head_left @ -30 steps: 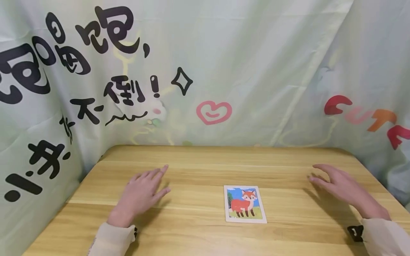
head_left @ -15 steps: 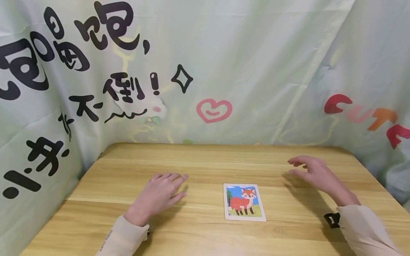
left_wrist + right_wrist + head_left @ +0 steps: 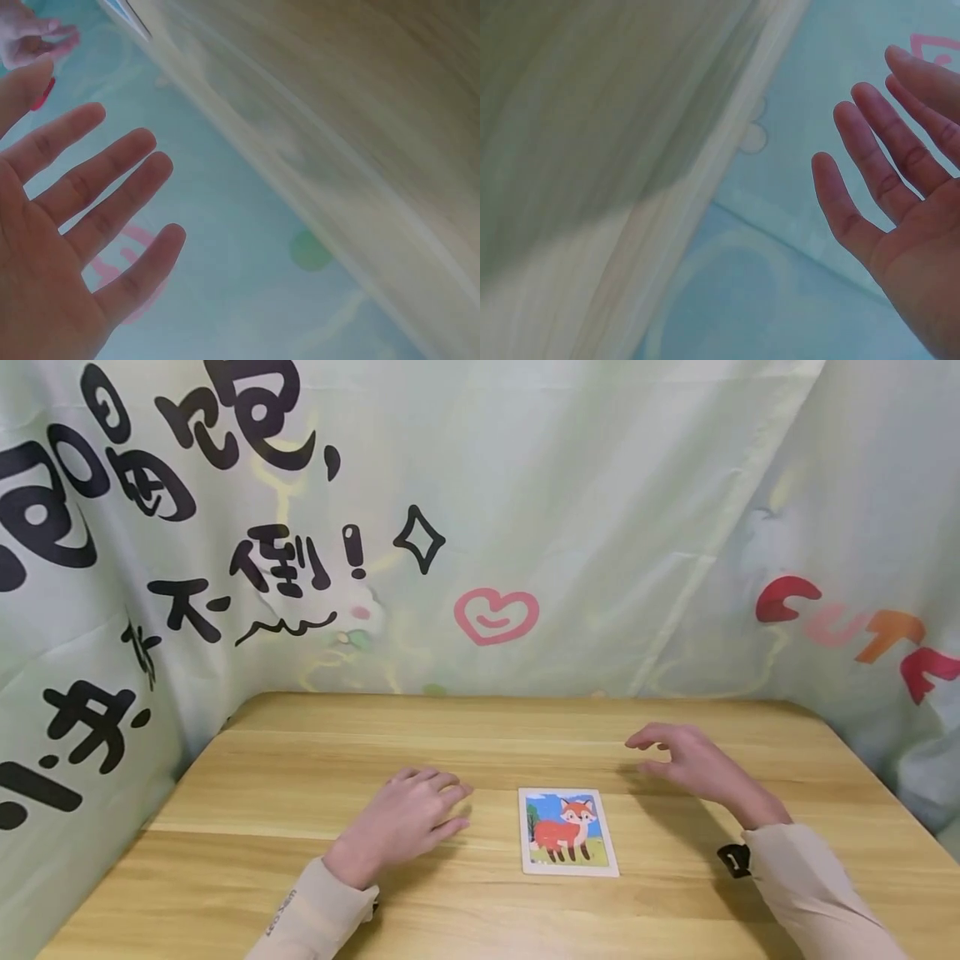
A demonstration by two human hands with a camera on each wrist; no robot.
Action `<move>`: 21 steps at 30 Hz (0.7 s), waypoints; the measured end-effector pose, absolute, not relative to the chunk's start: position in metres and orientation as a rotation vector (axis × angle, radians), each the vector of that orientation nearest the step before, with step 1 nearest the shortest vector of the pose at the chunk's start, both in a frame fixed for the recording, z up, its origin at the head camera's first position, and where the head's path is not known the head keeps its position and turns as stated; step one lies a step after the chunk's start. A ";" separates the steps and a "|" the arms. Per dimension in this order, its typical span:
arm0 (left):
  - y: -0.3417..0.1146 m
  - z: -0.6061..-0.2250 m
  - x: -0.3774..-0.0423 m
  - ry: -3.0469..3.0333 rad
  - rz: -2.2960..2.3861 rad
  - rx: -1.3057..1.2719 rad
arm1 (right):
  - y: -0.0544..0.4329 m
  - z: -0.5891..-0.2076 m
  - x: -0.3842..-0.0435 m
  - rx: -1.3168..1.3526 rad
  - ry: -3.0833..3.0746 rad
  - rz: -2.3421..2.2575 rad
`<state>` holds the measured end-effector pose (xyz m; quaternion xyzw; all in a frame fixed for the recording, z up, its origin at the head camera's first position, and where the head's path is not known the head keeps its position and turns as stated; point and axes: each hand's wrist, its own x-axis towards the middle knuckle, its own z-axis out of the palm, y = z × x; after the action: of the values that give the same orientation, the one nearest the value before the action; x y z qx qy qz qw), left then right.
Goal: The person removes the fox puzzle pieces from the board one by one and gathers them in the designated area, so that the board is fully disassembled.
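A flat, white-bordered picture puzzle or card [image 3: 567, 832] showing an orange fox against blue sky and grass lies on the wooden table. To its left hovers my left hand [image 3: 405, 814], fingers loosely extended and holding nothing; its spread fingers show in the left wrist view [image 3: 97, 180]. My right hand [image 3: 697, 764] is above the table, right of and beyond the fox picture. Relaxed and slightly bent, its fingers [image 3: 881, 135] hold nothing in the right wrist view. Neither hand touches the picture.
The wooden table [image 3: 300, 760] has rounded far corners. Behind and beside it hangs a pale green curtain [image 3: 600, 527] with black characters, a pink heart [image 3: 497, 617] and coloured letters. Beige sleeves with dark bands at the wrists cover both arms.
Both hands have moved inward toward the fox picture, the left one to the right and the right one to the left. The picture stays in place on the table; the head view has shifted slightly.
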<state>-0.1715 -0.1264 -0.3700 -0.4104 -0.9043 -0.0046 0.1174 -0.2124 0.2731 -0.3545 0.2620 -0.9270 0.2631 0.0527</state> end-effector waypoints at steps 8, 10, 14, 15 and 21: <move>-0.107 -0.368 -0.168 -2.671 0.052 -1.334 | 0.260 -0.357 -0.217 0.875 -2.799 0.819; -0.103 -0.369 -0.168 -2.681 0.080 -1.357 | 0.256 -0.358 -0.218 0.902 -2.799 0.818; -0.095 -0.369 -0.165 -2.684 0.107 -1.374 | 0.249 -0.358 -0.220 0.918 -2.810 0.834; -0.094 -0.369 -0.164 -2.680 0.112 -1.377 | 0.247 -0.358 -0.220 0.911 -2.813 0.840; -0.084 -0.372 -0.158 -2.639 0.166 -1.451 | 0.238 -0.358 -0.224 0.921 -2.816 0.853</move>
<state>-0.1579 -0.0838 -0.3720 -0.4801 -0.8732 0.0551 0.0626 -0.2237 0.2381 -0.3580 0.2987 -0.9130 0.2764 0.0290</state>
